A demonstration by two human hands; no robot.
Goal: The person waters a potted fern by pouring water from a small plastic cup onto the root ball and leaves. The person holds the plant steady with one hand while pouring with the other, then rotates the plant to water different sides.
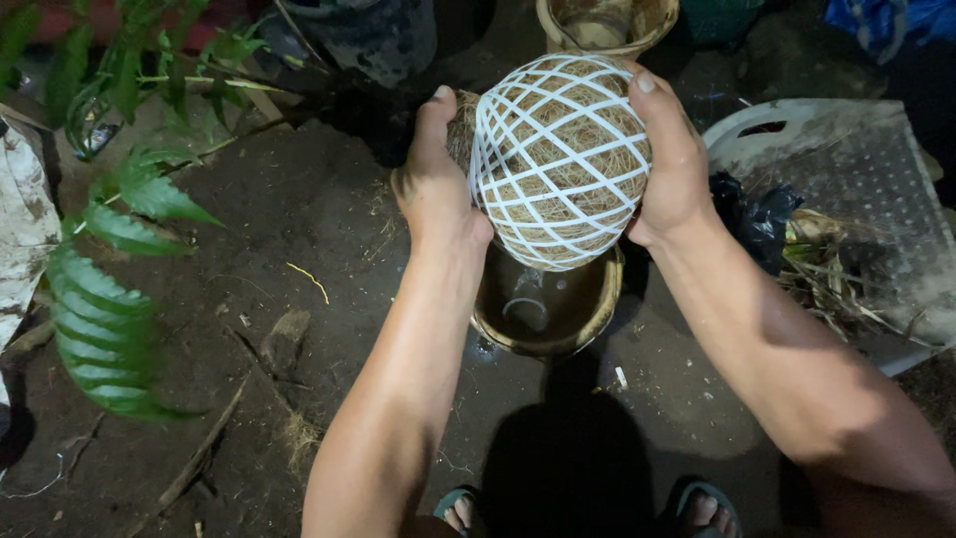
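Observation:
I hold a round ball of brown coconut fibre (560, 164), wrapped in a criss-cross of white cord, up in front of me. My left hand (433, 174) grips its left side, thumb up along the ball. On the ball's right side, my right hand (672, 159) has its fingers curled over the top edge. The ball hangs above a round brown bowl (588, 319) with dark water in it, standing on the dirt ground.
Green fern fronds (105, 299) reach in from the left. A pale perforated tray (856, 179) with dry plant scraps and a black bag lies at the right. Pots (607, 25) stand at the top. My sandalled feet (707, 508) show at the bottom.

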